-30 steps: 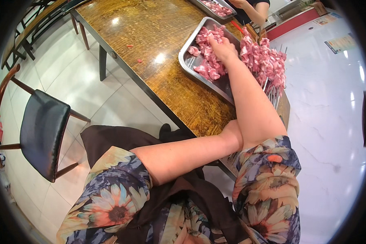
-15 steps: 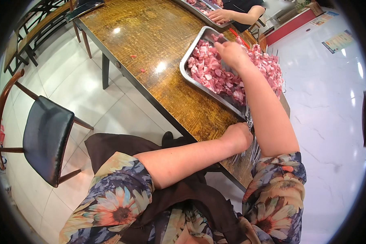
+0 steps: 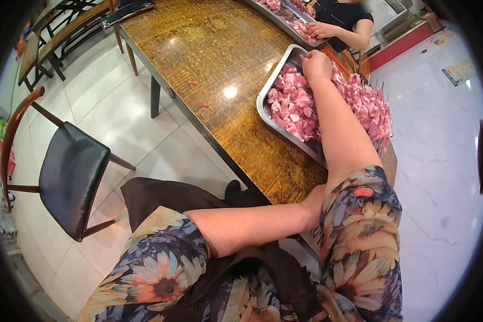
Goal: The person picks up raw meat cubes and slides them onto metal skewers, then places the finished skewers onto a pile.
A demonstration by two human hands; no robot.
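A steel tray (image 3: 262,102) on the table holds raw pink meat chunks (image 3: 292,107). At its far end my right hand (image 3: 317,66) is closed, fingertips pinched on what looks like a piece of meat. My right forearm crosses over the tray. Meat on metal skewers (image 3: 366,110) lies piled along the tray's right side, with thin metal tips sticking out. My left hand (image 3: 313,205) is near the table's front edge, mostly behind my right sleeve, so its fingers are hidden.
Across the brown wooden table (image 3: 198,59), a person in black (image 3: 349,19) handles meat in another tray (image 3: 273,20). Small red bits (image 3: 205,104) lie on the tabletop. A black-seated chair (image 3: 72,177) stands to the left, a white wall (image 3: 434,161) to the right.
My right hand has shifted to the tray's far end. My left hand has drawn nearer to me, behind the right sleeve. The whole view has moved slightly.
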